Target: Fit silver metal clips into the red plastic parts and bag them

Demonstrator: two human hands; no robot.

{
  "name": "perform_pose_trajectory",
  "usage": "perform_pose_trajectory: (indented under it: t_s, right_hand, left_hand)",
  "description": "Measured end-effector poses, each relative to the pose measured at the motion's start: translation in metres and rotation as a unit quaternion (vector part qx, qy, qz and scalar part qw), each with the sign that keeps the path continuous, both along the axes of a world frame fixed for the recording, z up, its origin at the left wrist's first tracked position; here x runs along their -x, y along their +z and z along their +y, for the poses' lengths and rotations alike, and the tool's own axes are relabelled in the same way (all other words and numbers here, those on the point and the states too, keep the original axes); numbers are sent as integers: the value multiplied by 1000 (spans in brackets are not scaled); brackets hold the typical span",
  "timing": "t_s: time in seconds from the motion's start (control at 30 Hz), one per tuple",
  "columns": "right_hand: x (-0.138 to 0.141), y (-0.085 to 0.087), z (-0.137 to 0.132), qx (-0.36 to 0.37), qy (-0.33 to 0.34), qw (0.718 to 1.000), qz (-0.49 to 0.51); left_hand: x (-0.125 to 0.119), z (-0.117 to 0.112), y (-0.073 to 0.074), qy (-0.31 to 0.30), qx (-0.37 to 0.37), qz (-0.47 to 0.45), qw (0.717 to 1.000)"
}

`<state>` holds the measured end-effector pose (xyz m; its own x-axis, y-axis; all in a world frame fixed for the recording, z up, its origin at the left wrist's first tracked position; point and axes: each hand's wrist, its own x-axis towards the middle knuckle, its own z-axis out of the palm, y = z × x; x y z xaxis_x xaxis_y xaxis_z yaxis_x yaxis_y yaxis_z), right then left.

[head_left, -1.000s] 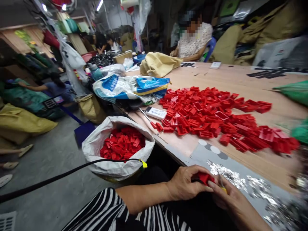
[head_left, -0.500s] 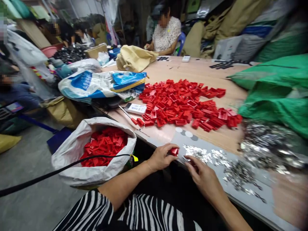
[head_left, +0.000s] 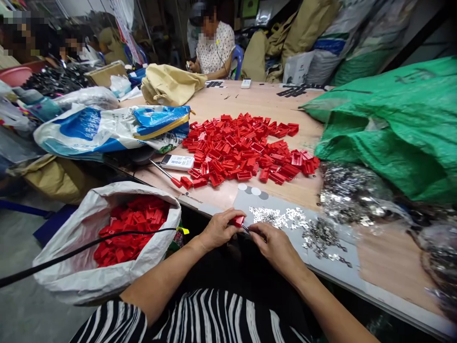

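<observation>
My left hand (head_left: 220, 229) is closed on a small red plastic case (head_left: 238, 220) at the table's front edge. Fingers pinched, my right hand (head_left: 273, 240) holds a small metal piece (head_left: 245, 228) whose tip meets the near end of that case. Its exact shape is too small to make out. Just beyond my hands, flat shiny metal pieces (head_left: 267, 215) lie scattered on a grey sheet, with a darker pile of metal pieces (head_left: 321, 236) to their right. A broad heap of red plastic cases (head_left: 235, 147) covers the middle of the table.
A white sack (head_left: 143, 286) of red cases stands left of me, with a black cable (head_left: 89, 245) across it. A red-handled screwdriver (head_left: 166, 174) lies by a white device (head_left: 177, 162). Green sacking (head_left: 392, 128) lies right. A co-worker (head_left: 216, 47) sits across the table.
My hands have come together; the metal piece, apart from the red case before, now meets its end. The whole view has swung to the right.
</observation>
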<state>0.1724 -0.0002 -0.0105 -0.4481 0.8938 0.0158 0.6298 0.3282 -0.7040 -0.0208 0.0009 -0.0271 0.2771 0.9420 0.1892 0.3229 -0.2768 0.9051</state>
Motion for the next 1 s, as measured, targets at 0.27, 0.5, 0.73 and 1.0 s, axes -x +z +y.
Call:
perform_pose_trajectory:
  t_s: [0.27,0.5,0.73,1.0]
  right_hand:
    - [2,6,3,13,2,999,-49]
    - [15,11,4,-14,-6,992,-123]
    - [5,15,3,-28,30,999,-19]
    - [-4,29,-8,71,49,991,98]
  left_hand:
    - [-2,-2,-7,12,-1,-4,1000]
    - [-5,-2,-5,30,23,-21,999]
    - [-3,-11,3,69,54,-63,994]
    - [-13,-28,19,103,176,-392,897]
